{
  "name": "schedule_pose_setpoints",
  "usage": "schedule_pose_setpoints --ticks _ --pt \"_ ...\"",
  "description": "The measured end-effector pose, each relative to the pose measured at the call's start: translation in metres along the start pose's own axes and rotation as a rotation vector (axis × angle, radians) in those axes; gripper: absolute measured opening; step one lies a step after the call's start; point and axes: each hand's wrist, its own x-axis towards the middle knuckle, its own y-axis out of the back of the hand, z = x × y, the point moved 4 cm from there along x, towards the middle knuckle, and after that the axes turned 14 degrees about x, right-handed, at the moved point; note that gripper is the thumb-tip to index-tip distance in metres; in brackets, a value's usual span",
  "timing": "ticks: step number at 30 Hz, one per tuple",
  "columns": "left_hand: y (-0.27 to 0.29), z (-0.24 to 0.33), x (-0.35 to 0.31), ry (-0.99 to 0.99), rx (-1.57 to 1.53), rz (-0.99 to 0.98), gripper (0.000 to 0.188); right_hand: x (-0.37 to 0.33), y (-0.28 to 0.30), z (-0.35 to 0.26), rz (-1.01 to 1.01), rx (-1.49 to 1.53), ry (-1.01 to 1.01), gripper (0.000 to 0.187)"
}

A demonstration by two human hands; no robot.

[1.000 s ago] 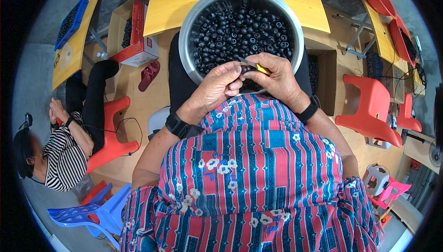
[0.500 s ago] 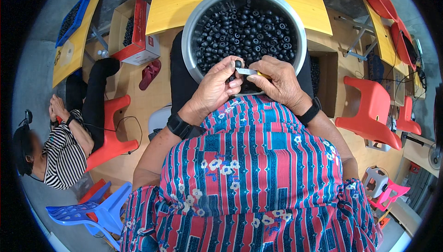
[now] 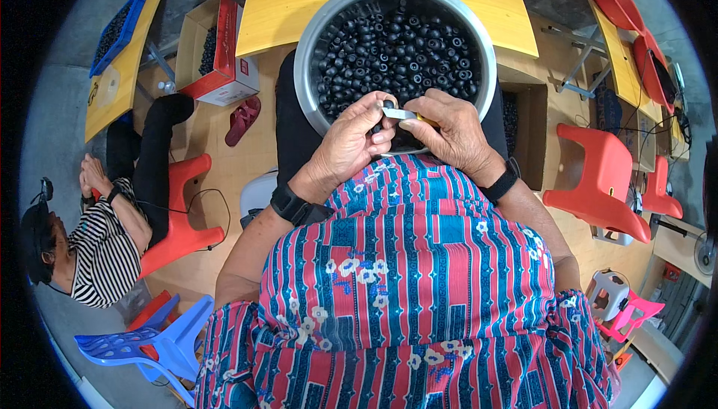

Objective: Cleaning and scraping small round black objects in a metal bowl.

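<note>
My left hand is closed, pinching a small round black part between thumb and fingertips. In its curled lower fingers another bit of black shows, partly hidden. My right hand is closed around the yellow handle of a small knife, most of the handle covered by the fingers. The blade points left and lies against the black part. Both hands are over the near rim of a wide metal basin on my lap, which holds a great many black parts, some round, some ring-shaped.
A yellow table stands just beyond the basin. To the left are a red-and-white carton, a pink slipper and a seated person with hands together. Red stools and a carton stand on the right.
The knife blade has tilted slightly and now lies across the near side of the black part. Both hands have otherwise stayed almost in place.
</note>
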Motion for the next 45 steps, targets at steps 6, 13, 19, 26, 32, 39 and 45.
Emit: schedule_pose_setpoints --ticks 6,13,19,26,32,39,45 --pt "0.000 0.000 0.000 0.000 -0.001 0.001 0.019 0.000 0.000 0.000 0.001 -0.025 -0.002 0.023" --pt "0.003 -0.002 0.001 -0.024 -0.027 -0.038 0.019 -0.001 0.000 0.000 0.009 -0.018 -0.003 0.022" --pt "0.003 -0.001 0.000 -0.012 -0.046 -0.063 0.019 -0.001 0.001 -0.001 0.011 -0.033 0.001 0.022" --pt "0.000 -0.001 0.001 0.016 -0.022 0.002 0.019 -0.001 0.000 0.001 0.025 -0.032 0.013 0.022" --pt "0.005 -0.003 0.002 0.030 -0.058 0.035 0.017 0.000 -0.004 0.005 0.034 -0.029 -0.047 0.022" --pt "-0.003 -0.002 0.000 0.014 -0.023 -0.095 0.016 0.002 0.012 0.025 0.186 0.069 -0.202 0.024" --pt "-0.001 0.003 0.000 0.018 -0.014 -0.001 0.018 0.002 0.007 0.024 0.221 0.188 -0.219 0.022"
